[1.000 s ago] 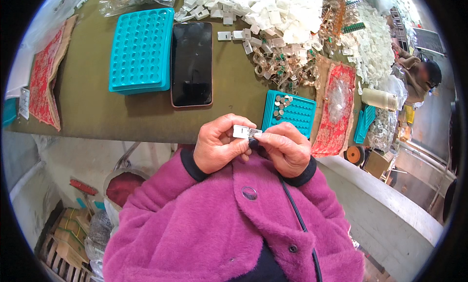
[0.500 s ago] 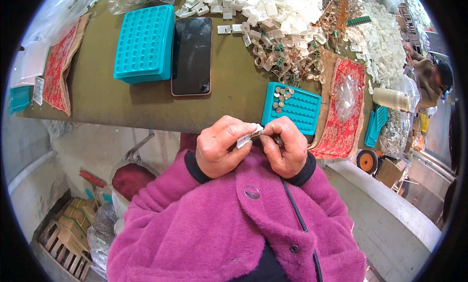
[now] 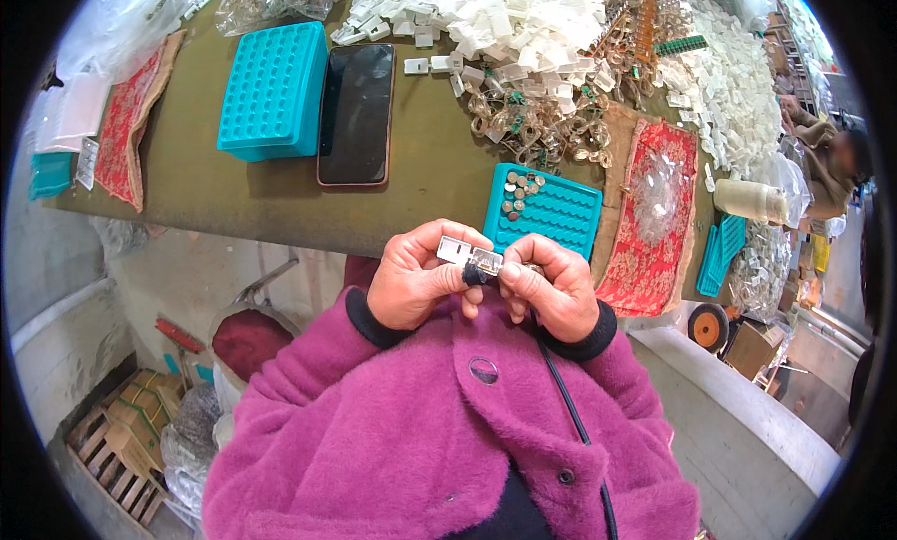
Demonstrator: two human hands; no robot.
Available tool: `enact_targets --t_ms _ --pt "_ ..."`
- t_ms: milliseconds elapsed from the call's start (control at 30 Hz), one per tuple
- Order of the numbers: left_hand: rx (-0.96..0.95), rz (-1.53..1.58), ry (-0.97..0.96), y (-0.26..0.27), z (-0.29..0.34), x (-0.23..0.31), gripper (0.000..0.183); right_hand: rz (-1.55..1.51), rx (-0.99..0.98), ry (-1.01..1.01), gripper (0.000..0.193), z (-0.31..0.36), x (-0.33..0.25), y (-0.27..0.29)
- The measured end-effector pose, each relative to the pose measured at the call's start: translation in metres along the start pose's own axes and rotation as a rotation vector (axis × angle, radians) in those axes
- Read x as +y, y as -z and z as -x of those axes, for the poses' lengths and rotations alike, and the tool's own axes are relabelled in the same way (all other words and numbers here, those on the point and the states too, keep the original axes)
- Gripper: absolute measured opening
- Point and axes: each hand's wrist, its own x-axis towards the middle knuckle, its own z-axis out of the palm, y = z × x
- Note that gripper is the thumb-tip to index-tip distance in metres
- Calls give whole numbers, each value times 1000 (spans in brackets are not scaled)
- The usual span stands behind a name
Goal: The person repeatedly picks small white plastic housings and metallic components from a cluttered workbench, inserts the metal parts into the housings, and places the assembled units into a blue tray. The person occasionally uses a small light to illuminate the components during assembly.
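Observation:
In front of my chest, my left hand grips a small white plastic case between thumb and fingers. The case's right part is clear and shows metal bits inside. Dark material covers my left thumb tip. My right hand is closed, thumb and forefinger pinching the case's right end; something small and shiny shows between its fingers, too small to name. Just beyond my hands lies a ridged teal plastic tray with several round silvery button cells in its left corner.
A teal stack of trays and a dark phone lie on the green table. White plastic cases and clear ring-like parts are heaped at the back. A red patterned cloth lies right; another person is farther right.
The case has turned from a tilted, edge-on position to lie more level, its face and clear end now showing. My left fingers have opened out around it; my right hand stays close at its end.

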Motion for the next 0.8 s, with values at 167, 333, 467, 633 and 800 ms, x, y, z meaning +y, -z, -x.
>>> enact_targets --t_ms 167,333,467,633,800 --pt "16 -57 26 -3 -2 8 31 328 151 208 19 4 -3 7" --pt "89 -199 10 -4 0 24 28 1024 334 732 28 -20 -13 21" --pt "161 -179 39 -10 -2 19 23 1263 345 765 30 -37 -12 17" --pt "188 -222 13 -19 -5 13 23 1289 346 741 24 -37 -10 14" --pt "154 -282 -20 -19 -9 9 32 1389 358 773 21 -41 -10 15"
